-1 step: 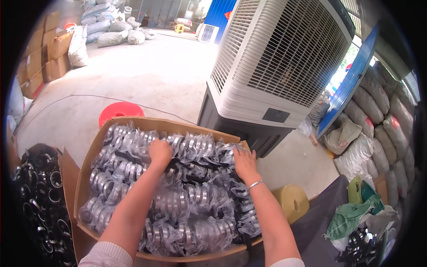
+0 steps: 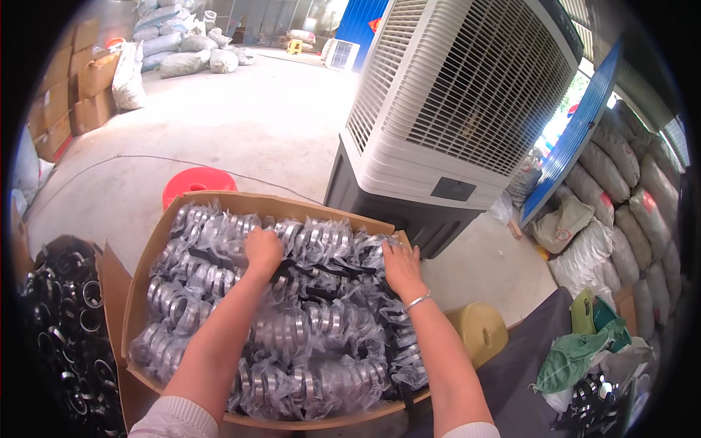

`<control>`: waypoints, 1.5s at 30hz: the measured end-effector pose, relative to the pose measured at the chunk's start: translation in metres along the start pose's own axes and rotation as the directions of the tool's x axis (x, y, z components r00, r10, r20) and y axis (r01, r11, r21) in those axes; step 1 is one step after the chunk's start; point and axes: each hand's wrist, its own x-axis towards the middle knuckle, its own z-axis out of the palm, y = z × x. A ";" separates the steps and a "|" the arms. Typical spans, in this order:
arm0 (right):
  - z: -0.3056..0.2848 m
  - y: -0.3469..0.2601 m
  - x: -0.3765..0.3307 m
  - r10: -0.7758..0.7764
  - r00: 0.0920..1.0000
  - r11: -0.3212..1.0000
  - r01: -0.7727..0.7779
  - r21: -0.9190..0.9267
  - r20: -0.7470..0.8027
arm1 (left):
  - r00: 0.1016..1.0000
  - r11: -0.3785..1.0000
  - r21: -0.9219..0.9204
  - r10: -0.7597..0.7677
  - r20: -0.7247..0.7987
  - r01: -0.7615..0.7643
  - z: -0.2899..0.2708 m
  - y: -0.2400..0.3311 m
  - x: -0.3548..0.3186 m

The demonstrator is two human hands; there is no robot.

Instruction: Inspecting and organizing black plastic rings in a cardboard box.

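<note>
The left hand curled over bagged rings in a box, its grip unclear; the right hand lay, fingers apart, near the far right corner.

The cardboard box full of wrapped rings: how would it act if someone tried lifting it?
The cardboard box would probably feel heavy, being packed with rows of metallic-looking rings. Its thin walls might flex or bow under a grip. The loose, shiny plastic wrap looks slippery, so the rings may shift if it tilts.
</note>
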 end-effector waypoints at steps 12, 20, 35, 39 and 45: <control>-0.003 -0.005 0.003 0.035 0.997 0.999 -0.036 0.016 0.073 | 0.999 1.000 0.012 -0.009 0.037 0.009 -0.002 -0.002 0.000; 0.004 -0.001 0.007 0.031 0.989 0.996 -0.043 0.077 0.147 | 1.000 1.000 0.013 -0.011 0.029 0.010 -0.003 0.000 0.000; 0.036 0.032 0.009 0.203 0.970 0.434 -0.210 0.876 0.132 | 1.000 1.000 0.005 -0.004 0.008 0.003 0.002 -0.001 -0.001; 0.025 0.043 0.011 0.283 0.942 0.089 -0.213 0.973 0.180 | 1.000 1.000 -0.008 0.002 -0.003 -0.002 0.001 -0.002 -0.001; 0.011 0.062 0.002 0.226 0.952 0.283 -0.265 0.922 0.205 | 1.000 1.000 0.004 0.006 0.002 -0.006 -0.004 0.002 -0.002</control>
